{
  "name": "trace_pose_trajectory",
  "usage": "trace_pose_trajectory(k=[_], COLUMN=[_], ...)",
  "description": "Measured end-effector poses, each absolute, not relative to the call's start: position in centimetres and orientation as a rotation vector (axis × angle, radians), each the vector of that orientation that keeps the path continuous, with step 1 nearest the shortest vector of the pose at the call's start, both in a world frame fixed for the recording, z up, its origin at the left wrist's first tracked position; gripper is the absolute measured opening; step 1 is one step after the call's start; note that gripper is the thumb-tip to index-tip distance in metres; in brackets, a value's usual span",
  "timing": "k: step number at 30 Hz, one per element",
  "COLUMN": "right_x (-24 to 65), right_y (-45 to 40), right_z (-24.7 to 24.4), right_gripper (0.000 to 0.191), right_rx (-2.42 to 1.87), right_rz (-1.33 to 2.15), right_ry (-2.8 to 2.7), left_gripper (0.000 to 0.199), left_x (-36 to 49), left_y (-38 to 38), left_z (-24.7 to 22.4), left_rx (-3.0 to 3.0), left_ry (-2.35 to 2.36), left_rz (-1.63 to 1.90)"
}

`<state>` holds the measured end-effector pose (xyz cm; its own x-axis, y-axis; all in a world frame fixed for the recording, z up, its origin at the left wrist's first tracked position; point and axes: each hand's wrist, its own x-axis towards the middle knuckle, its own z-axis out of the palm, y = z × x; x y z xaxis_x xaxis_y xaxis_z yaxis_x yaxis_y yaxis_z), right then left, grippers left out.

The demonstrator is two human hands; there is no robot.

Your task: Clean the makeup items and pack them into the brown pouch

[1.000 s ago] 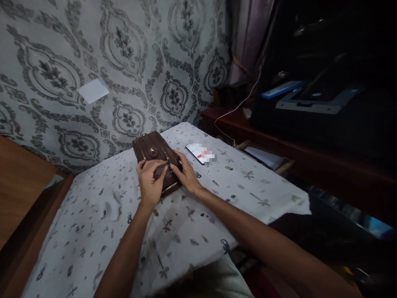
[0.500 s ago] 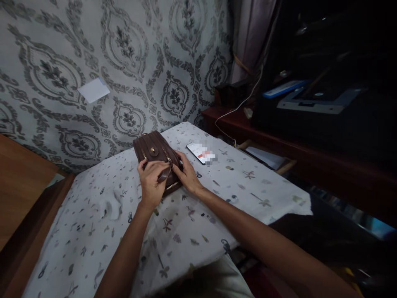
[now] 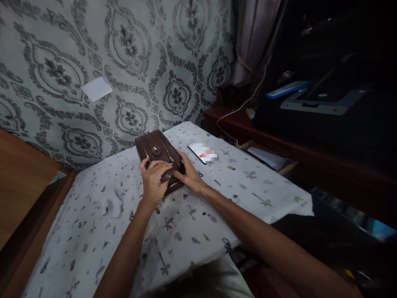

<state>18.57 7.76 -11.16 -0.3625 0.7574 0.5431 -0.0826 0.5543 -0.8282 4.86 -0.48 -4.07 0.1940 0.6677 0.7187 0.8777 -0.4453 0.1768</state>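
Observation:
A brown leather bag with gold zips and a round gold clasp lies on the patterned white tablecloth. At its near left part is my left hand, fingers curled closed around a short brown strap. My right hand grips the bag's near right side, its thumb close to the strap and its other fingers along the edge, partly hidden. Both hands touch the bag, and they cover much of its near end.
Right of the bag lies a phone with a lit screen. A crumpled white item sits on the left. Beyond the table's right edge are an open drawer, a white cable and a dark cabinet. Patterned wallpaper with a white card stands behind.
The whole view has shifted slightly. Both hands keep their hold on the bag, with only a small change at the strap between them.

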Motion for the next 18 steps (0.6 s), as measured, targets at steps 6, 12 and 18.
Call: trace_pose_trajectory(k=[6,12,18], right_x=[18.17,17.97,18.18], right_y=[7.98,7.97,7.83], right_z=[-11.57,-11.95,-11.82], right_gripper=[0.086,0.080,0.095], right_rx=[-0.561,-0.570,-0.577], right_rz=[0.908,0.855,0.867], right_ry=[-1.726,-1.720,-1.762], left_gripper=[0.015,0.017,0.016], left_x=[4.85,4.98,5.14], left_y=[-0.55,-0.66,-0.70], left_z=[-4.14,-4.17,-4.14], left_rx=[-2.203,-2.199,-2.184], left_ry=[-1.496,-1.527,-1.524], left_rz=[-1.120,-1.121,-1.134])
